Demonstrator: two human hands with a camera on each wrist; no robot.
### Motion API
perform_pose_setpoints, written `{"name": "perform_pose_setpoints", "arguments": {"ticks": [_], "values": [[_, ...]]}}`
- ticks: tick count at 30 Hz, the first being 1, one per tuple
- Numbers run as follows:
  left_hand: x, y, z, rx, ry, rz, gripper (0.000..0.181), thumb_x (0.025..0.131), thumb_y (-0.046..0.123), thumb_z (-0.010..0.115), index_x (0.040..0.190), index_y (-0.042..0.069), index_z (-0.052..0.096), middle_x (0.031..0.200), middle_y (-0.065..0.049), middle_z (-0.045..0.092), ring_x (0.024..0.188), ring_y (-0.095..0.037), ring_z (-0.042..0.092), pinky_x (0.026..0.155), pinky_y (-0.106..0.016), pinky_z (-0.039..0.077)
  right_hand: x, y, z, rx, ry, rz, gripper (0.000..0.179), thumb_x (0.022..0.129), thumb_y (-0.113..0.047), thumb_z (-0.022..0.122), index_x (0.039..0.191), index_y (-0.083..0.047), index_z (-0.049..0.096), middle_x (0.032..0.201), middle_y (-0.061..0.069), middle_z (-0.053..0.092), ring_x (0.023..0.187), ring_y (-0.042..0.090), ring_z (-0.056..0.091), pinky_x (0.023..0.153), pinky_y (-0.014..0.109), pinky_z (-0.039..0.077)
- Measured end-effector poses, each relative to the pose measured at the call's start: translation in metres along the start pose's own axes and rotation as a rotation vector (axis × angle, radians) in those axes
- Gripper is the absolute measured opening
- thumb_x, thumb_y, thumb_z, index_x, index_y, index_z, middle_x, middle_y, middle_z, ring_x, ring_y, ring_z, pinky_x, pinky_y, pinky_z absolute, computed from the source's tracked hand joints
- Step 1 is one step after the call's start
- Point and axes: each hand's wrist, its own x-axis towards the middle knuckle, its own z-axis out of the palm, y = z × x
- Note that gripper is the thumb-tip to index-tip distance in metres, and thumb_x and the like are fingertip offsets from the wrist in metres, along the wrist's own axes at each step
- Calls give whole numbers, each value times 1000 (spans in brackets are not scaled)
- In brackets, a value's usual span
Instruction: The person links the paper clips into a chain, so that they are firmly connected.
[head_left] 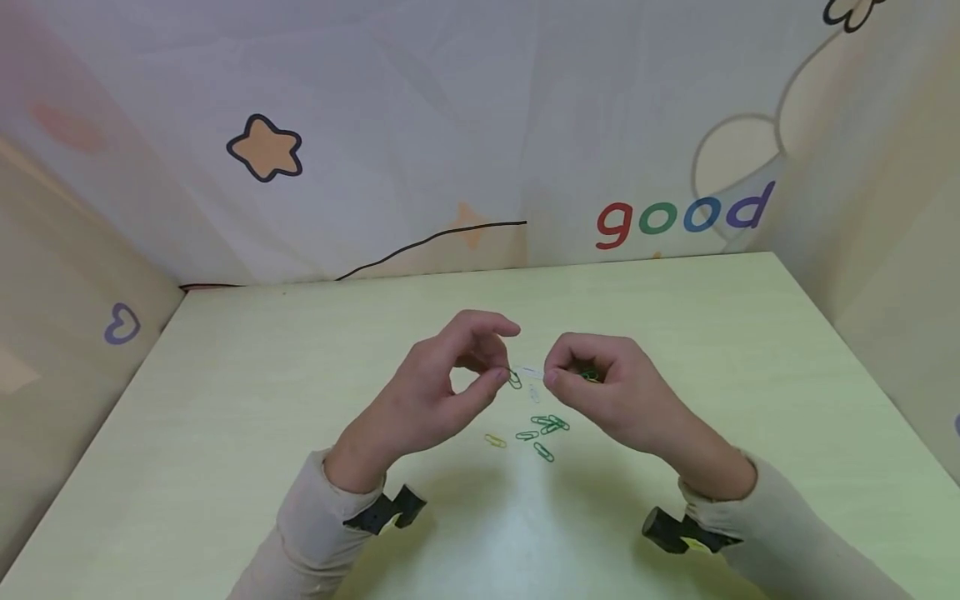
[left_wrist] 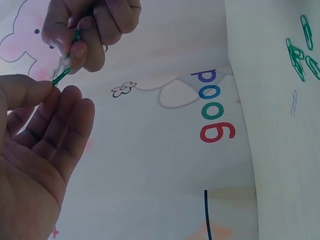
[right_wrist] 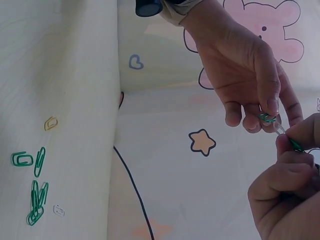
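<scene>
Both hands are raised over the table, fingertips close together. My left hand pinches a green paper clip between thumb and index finger, its other fingers loosely bent. A whitish paper clip spans the short gap from that green clip to my right hand. The right thumb and curled index finger pinch its other end. More green paper clip shows between the right fingers in the left wrist view, and a bit of yellow shows in that hand from the head view. The rest of what it holds is hidden by the fingers.
Below the hands, several green paper clips lie on the pale table, some overlapping. Beside them are a yellow paper clip and a whitish one. A printed cloth backdrop rises behind the table.
</scene>
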Motion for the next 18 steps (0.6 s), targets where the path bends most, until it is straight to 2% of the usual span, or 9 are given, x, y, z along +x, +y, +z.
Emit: {"name": "perform_pose_setpoints", "arguments": {"ticks": [3,8,14,18], "values": [[0,1,0,-8,7,-10,38,92,-9,62,126,4,51,87,1,58,79,-9,62,80,-30,56,-1,-1,1,-37,-7,1,16,94,-5,61,82,-14,65,73,0,58,71,23,54,58,32,45],[0,0,1,-35,27,-5,37,92,-10,61,126,3,52,85,2,57,79,-10,61,79,-32,57,-2,-2,1,-69,-27,20,17,93,-5,60,81,-15,65,75,-1,59,74,23,56,62,33,47],[0,-2,-2,-60,92,32,35,90,-13,60,122,0,54,84,-3,58,78,-15,62,75,-35,57,0,-1,-2,-67,-59,18,18,92,-4,59,79,-16,65,72,-1,57,70,23,54,60,31,45],[0,-3,-3,-80,114,26,32,90,-12,58,120,0,55,83,-3,58,77,-17,60,74,-36,57,0,0,-6,-66,-48,19,18,94,-5,61,81,-16,65,71,0,55,66,22,52,56,31,43]]}}
